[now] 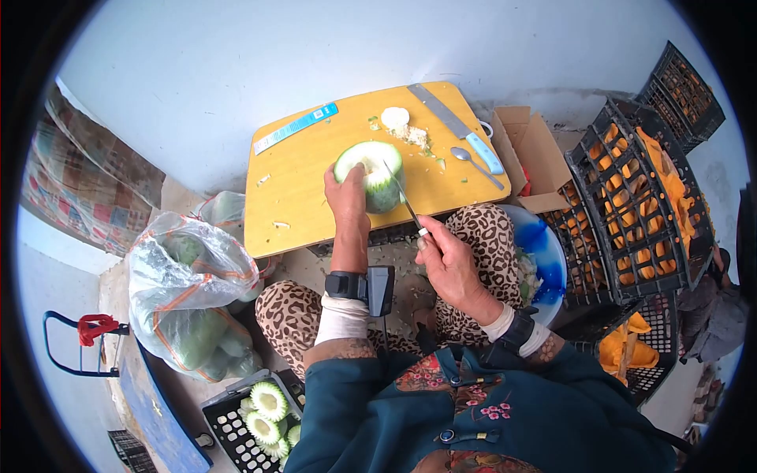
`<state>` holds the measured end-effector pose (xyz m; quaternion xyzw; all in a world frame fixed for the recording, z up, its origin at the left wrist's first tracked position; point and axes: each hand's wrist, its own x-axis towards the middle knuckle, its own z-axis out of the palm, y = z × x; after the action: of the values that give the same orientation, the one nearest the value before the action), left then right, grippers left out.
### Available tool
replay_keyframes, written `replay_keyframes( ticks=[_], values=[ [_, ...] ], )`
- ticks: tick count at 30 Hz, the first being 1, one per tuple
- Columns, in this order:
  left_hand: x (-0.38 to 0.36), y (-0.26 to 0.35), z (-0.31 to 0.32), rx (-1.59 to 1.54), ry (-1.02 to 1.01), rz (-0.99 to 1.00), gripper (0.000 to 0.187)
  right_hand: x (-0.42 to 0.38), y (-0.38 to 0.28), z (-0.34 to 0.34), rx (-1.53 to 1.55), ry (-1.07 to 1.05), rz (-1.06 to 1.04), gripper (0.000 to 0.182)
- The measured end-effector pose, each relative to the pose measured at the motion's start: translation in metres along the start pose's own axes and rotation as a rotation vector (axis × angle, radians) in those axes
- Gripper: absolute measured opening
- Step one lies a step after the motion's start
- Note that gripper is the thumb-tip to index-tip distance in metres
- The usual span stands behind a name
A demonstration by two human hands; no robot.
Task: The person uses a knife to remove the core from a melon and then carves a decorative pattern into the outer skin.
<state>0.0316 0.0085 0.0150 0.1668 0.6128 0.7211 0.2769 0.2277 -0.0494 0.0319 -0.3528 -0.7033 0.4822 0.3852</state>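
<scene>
A cut winter melon point(383, 195) with green rind and pale flesh stands on the yellow table point(292, 201), its hollowed top facing up. My left hand point(347, 195) grips its near left side, with the thumb over the rim. In my right hand point(453, 264) is a thin knife point(404, 197), its narrow blade against the right side of the rim, where the rind shows cut notches. Behind the melon lie a round white piece point(395, 117) and scraps of pulp point(412, 135). A large knife point(457, 126) with a blue handle and a spoon point(475, 166) rest on the right.
A blue-and-white strip point(296, 128) lies at the table's back left. Bagged melons point(193, 307) sit left, above a crate point(225, 418) of scalloped melon pieces point(268, 402). Rightward are a cardboard box point(532, 150), a blue-white basin point(554, 256) and stacked black crates point(623, 205).
</scene>
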Motion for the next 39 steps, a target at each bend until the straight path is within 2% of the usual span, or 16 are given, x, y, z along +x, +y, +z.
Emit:
replay_keyframes(
  ticks=[18,30,36,39],
  values=[
    [-0.001,-0.004,-0.002,-0.048,-0.018,0.028,0.051,0.007,-0.012,0.005,0.000,0.019,0.105,0.032],
    [-0.001,-0.003,0.000,-0.051,0.014,0.010,0.053,0.039,-0.010,0.027,-0.175,0.124,-0.027,0.033],
    [-0.001,-0.004,0.008,-0.021,0.125,0.023,0.046,0.040,-0.002,0.028,-0.351,0.172,-0.224,0.032],
    [0.000,-0.007,0.010,-0.036,0.163,0.021,0.043,0.038,-0.004,0.024,-0.271,0.068,-0.071,0.034]
  ],
)
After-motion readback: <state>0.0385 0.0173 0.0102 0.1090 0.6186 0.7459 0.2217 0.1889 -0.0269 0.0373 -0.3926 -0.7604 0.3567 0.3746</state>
